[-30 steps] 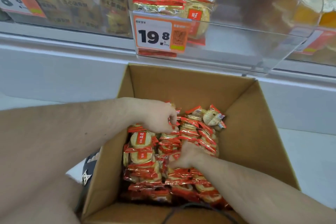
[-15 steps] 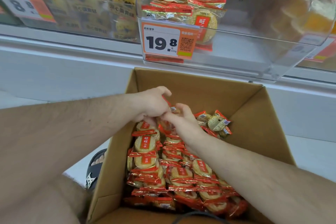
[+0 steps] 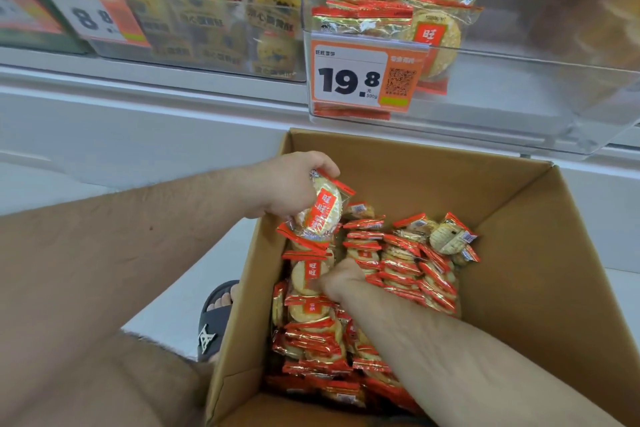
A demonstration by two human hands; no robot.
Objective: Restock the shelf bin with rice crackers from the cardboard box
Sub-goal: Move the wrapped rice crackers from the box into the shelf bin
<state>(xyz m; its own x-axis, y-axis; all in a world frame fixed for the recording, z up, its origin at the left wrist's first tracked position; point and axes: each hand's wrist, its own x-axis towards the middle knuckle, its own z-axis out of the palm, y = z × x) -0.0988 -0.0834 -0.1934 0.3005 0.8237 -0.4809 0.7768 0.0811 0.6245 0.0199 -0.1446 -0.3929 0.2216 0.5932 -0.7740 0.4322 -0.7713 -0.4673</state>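
Left hand [image 3: 294,185] raised above the far-left corner of the cardboard box [image 3: 540,253], forearm stretching in from the left edge of the view, wrist bent downward, knuckles up. Fingers and thumb curled round a small bunch of rice cracker packets [image 3: 320,213], the front one tilted, its round pale cracker and red label facing the camera. Bunch held clear above the packets below, just inside the box's left wall.

Right hand [image 3: 341,279] down low in the middle of the box, forearm coming in from the near right and crossing over the packed rows. Fingers dug in among the packets and mostly hidden; thumb side touching a flat-lying cracker packet [image 3: 308,276] to its left. Closed on something or merely pushed in: cannot tell.

Remaining rice crackers [image 3: 401,263] stacked on edge in rows, filling the left and middle of the box; a couple of loose ones at the far right of the pile.

Shelf bin [image 3: 519,87] straight above the box's far wall, clear plastic, holding a short stack of the same packets at its left end, behind a price tag [image 3: 363,80] reading 19.8. Black sandal [image 3: 216,319] on the floor just left of the box.
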